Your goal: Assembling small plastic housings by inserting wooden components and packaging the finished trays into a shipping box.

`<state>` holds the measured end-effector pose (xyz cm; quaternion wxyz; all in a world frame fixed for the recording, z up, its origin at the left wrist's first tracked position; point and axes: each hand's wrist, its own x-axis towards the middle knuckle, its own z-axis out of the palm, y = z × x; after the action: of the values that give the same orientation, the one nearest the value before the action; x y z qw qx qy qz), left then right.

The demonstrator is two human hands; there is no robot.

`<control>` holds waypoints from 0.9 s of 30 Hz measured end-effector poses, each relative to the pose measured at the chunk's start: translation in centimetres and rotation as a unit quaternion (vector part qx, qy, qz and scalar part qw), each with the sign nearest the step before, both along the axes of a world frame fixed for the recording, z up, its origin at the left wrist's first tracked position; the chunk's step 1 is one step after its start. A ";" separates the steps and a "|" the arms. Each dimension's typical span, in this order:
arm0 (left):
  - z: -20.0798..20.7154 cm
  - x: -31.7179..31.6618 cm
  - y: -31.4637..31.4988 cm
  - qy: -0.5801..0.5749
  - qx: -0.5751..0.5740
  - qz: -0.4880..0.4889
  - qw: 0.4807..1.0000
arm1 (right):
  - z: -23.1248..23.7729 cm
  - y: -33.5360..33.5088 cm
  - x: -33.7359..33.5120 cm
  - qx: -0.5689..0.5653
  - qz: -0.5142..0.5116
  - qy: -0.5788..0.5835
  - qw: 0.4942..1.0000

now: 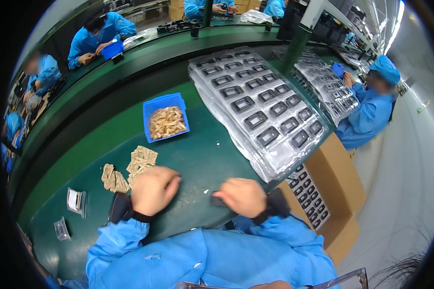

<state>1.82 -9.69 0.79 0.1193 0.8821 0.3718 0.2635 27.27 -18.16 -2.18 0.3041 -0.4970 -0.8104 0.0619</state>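
Clear-framed glasses (359, 275) show at the lower edge, just under the wearer's blue jacket (178, 257). Beyond it spreads the green desk (212, 159), carrying a stack of clear plastic trays (261, 103) with dark frames set in them. To the right, below desk level, an open cardboard box (340, 178) holds more such frames. A blue bin (166, 100) of tan strips sits left of the trays.

Left hand (153, 191) is blurred beside two loose piles of tan strips (142, 159); I cannot tell whether its grip is wide, narrow or holding anything. Right hand (245, 196) has curled fingers over a small dark piece (219, 200), which lies near the desk's near edge; whether it is pinched or only pressed is unclear. Smallest is a white scrap (206, 191) between the hands.

The dark piece could slip off the edge if the fingers push it nearer the jacket. A sweep of the left cuff (120, 207) could scatter the piles, and a bump might tip the trays at the desk's edge.
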 end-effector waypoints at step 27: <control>-2.5 -6.2 7.2 -0.145 -0.174 0.203 0.953 | -0.4 15.3 -9.1 -0.116 0.101 0.420 0.894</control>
<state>-4.36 -2.50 -1.71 0.2671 0.7058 0.5621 0.3383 18.20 -2.89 -2.54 0.5490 -0.3714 -0.6400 0.3887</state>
